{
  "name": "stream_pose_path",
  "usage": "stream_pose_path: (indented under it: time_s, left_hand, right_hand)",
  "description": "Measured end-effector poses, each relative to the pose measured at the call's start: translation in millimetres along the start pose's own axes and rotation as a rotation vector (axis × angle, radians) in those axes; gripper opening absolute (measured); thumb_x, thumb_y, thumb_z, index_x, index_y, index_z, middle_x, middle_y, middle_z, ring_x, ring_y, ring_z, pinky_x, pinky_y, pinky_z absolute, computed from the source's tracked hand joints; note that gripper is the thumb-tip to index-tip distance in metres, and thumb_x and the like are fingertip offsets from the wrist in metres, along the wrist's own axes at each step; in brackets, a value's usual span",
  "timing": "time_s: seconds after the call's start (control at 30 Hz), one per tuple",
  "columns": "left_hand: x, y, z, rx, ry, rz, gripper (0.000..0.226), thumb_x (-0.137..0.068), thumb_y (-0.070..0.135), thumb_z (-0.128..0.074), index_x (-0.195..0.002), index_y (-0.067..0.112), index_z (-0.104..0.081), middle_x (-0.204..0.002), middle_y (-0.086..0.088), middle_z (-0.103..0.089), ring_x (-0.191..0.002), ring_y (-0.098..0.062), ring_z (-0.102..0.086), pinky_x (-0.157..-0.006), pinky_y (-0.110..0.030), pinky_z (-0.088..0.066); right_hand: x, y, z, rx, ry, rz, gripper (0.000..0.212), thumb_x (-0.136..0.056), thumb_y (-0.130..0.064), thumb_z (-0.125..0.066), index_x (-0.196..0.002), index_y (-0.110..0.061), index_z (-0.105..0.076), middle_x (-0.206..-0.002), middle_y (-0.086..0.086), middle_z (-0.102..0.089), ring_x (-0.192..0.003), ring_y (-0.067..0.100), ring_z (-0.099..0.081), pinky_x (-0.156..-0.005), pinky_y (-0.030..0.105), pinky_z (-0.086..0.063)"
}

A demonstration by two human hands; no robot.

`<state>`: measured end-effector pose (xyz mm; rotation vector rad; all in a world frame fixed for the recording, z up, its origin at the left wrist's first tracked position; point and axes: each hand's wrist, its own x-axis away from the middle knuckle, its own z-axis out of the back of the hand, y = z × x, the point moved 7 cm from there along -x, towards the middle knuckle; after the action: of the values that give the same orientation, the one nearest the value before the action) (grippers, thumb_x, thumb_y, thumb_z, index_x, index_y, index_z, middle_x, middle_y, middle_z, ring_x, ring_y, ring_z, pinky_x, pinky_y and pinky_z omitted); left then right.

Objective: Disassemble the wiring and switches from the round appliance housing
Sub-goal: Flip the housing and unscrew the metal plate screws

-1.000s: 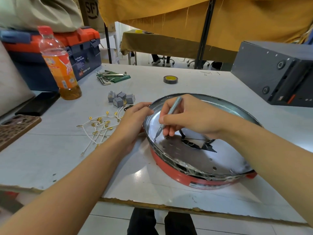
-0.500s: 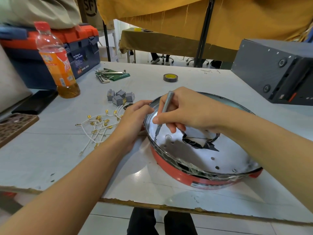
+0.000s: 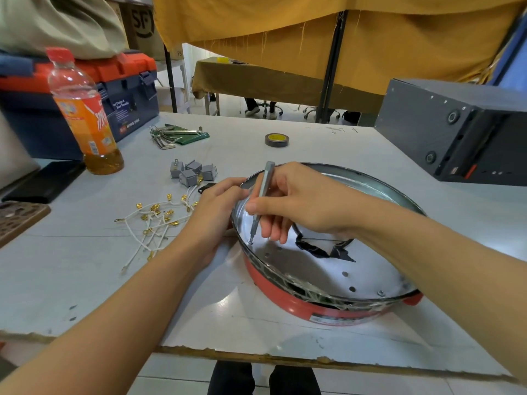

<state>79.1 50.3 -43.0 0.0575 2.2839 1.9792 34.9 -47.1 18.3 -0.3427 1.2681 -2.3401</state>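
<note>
Head view | we pinch driver (image 3: pixel 263 199) in right hand (image 3: pixel 302 203), tip on screw (image 3: pixel 251 242) | left hand (image 3: pixel 212 216) fingers curl on housing (image 3: pixel 336 305) rim to steady it

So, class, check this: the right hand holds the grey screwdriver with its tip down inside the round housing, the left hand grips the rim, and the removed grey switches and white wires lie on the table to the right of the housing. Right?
One slip: the grey switches and white wires lie to the left of the round housing, as the head view shows. The rest stands: the right hand holds the grey screwdriver tip down inside, and the left hand grips the rim.
</note>
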Motion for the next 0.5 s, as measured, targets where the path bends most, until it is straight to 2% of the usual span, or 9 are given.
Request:
stream_pose_path:
  time_s: [0.17,0.27,0.4,0.5]
  left_hand:
    - [0.0,1.8,-3.4,0.026,-0.017,-0.01,0.026,-0.084,0.0,-0.046,-0.103,-0.003,-0.063,-0.079,-0.019,-0.062,-0.067,-0.024,-0.059,-0.057,-0.029,-0.047]
    - [-0.4,2.5,-5.0,0.049,-0.033,-0.018,0.025,-0.084,-0.001,-0.046,-0.102,-0.006,-0.062,-0.068,-0.016,-0.061,-0.057,-0.022,-0.059,-0.05,-0.024,-0.048]
    - [0.0,3.0,-6.0,0.051,-0.05,-0.019,0.026,-0.086,0.002,-0.046,-0.105,-0.005,-0.062,-0.072,-0.018,-0.063,-0.064,-0.024,-0.061,-0.056,-0.027,-0.051]
    - [-1.6,3.2,-5.0,0.017,-0.047,-0.037,0.026,-0.087,0.003,-0.046,-0.105,-0.002,-0.064,-0.082,-0.023,-0.066,-0.074,-0.028,-0.064,-0.066,-0.034,-0.053]
  right_hand:
    - [-1.6,-1.8,2.1,0.05,-0.046,0.022,0.016,-0.095,-0.008,-0.054,-0.079,-0.006,-0.058,-0.057,0.004,-0.061,-0.049,0.01,-0.053,-0.047,0.013,-0.041]
    - [-2.6,-4.1,2.8,0.082,-0.094,0.038,0.015,-0.095,-0.007,-0.054,-0.082,-0.005,-0.06,-0.059,0.005,-0.06,-0.05,0.006,-0.052,-0.051,0.01,-0.041]
    - [-5.5,-5.4,3.4,0.112,-0.14,0.045,0.014,-0.095,-0.007,-0.054,-0.085,-0.001,-0.062,-0.063,0.009,-0.06,-0.057,0.011,-0.051,-0.057,0.012,-0.043]
    - [-8.3,-6.6,3.5,0.14,-0.189,0.04,0.015,-0.096,-0.007,-0.054,-0.087,0.002,-0.062,-0.066,0.012,-0.06,-0.062,0.017,-0.05,-0.058,0.017,-0.042]
